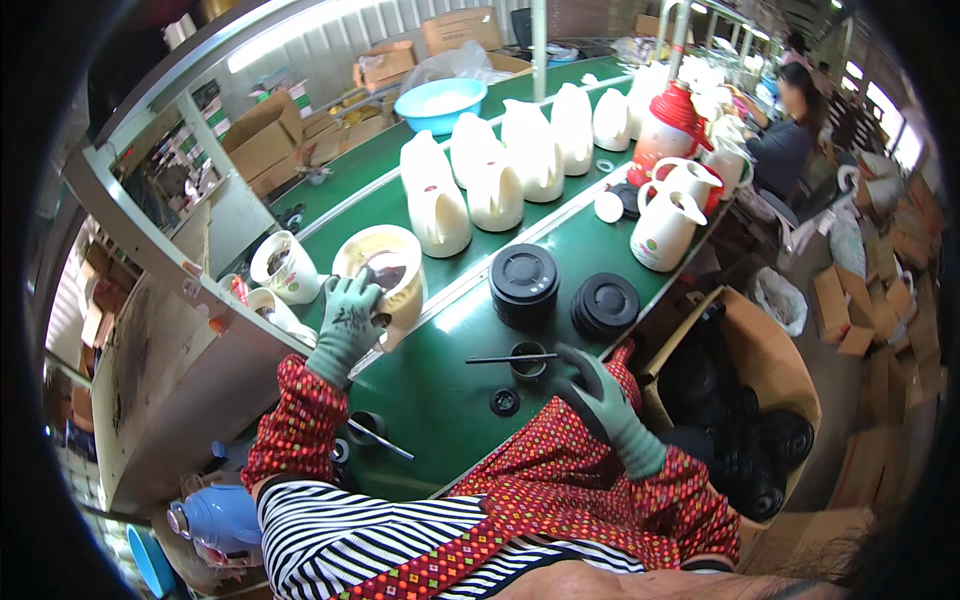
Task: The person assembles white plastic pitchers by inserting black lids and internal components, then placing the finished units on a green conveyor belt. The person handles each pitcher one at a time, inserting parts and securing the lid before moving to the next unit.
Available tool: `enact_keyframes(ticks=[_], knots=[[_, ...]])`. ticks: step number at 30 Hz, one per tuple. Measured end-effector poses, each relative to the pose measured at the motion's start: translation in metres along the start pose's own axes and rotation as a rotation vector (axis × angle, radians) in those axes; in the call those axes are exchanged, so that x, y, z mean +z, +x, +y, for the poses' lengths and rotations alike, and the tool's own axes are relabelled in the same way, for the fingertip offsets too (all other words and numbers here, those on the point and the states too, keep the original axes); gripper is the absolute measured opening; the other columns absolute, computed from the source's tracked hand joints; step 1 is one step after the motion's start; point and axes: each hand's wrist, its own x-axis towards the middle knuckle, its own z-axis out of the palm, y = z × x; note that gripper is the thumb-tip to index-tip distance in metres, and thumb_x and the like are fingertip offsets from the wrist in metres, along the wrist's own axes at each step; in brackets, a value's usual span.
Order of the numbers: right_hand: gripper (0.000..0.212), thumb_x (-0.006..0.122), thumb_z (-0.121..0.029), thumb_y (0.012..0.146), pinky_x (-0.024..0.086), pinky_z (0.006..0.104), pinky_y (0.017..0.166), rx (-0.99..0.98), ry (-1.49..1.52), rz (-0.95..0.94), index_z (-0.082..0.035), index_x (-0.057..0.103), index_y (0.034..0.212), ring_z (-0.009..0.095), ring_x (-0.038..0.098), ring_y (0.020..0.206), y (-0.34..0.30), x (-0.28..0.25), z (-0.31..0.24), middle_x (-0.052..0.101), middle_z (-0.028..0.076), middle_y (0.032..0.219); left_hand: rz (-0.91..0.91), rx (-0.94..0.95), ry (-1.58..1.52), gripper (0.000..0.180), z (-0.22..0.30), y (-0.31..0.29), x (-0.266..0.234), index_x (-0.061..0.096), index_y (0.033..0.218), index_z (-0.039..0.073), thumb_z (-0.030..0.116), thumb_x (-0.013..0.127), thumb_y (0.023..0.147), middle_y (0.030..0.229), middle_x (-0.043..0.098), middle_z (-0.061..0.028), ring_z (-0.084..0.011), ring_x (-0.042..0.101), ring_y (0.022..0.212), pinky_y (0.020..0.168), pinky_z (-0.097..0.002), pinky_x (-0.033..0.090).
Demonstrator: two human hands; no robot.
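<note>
My left hand [350, 322], in a green glove, grips the near left side of a cream-coloured tub [407, 305] with something dark brown inside. My right hand [612, 405], gloved alike, hovers over my lap at the bench edge with its fingers apart. Its fingertips come close to the end of a thin black stick [490, 359], which lies across a small black cup [528, 372]; whether they touch is unclear. Just nearer sits a small black ring-shaped part [505, 402]. Beyond are stacks of round black lids [525, 272] [606, 300].
White jug bodies [437, 215] line the green conveyor [340, 215]. Red and white flasks [672, 125] stand far right, near a seated co-worker [785, 135]. A carton [790, 370] of black parts is at my right. Another cup [365, 428] with a metal rod [385, 442] sits near left.
</note>
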Motion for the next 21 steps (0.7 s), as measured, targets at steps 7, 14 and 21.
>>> enact_keyframes(ticks=[7, 14, 21], knots=[[0.075, 0.079, -0.03, 0.096, 0.06, 0.034, 0.085, 0.65, 0.686, -0.085, 0.001, 0.043, 0.154, 0.016, 0.068, 0.108, 0.057, -0.036, -0.088, 0.064, 0.011, 0.133, -0.055, 0.681, -0.169, 0.032, 0.142, 0.01, -0.097, 0.068, 0.099, 0.012, 0.025, 0.081, 0.072, 0.133, 0.065, -0.0123, -0.0288, 0.062, 0.106, 0.106, -0.0479, 0.042], [0.056, 0.078, -0.019, 0.095, 0.056, 0.0336, 0.1, 0.658, 0.72, 0.104, 0.003, 0.058, 0.143, 0.017, 0.067, 0.115, -0.049, -0.081, -0.047, 0.07, 0.01, 0.129, -0.084, 0.76, -0.731, 0.072, 0.191, 0.023, -0.088, 0.058, 0.145, 0.007, 0.032, 0.083, 0.082, 0.154, 0.049, -0.0168, -0.0349, 0.048, 0.14, 0.121, -0.0538, 0.032], [0.056, 0.07, -0.025, 0.099, 0.056, 0.0376, 0.099, 0.489, 0.993, 0.287, 0.001, 0.052, 0.144, 0.021, 0.068, 0.109, -0.128, -0.093, -0.022, 0.069, 0.01, 0.123, -0.594, -0.12, -1.919, 0.07, 0.199, -0.018, 0.073, 0.038, 0.161, 0.002, 0.007, 0.068, 0.098, 0.162, 0.045, -0.0135, -0.0242, 0.047, 0.145, 0.12, -0.0394, 0.04]])
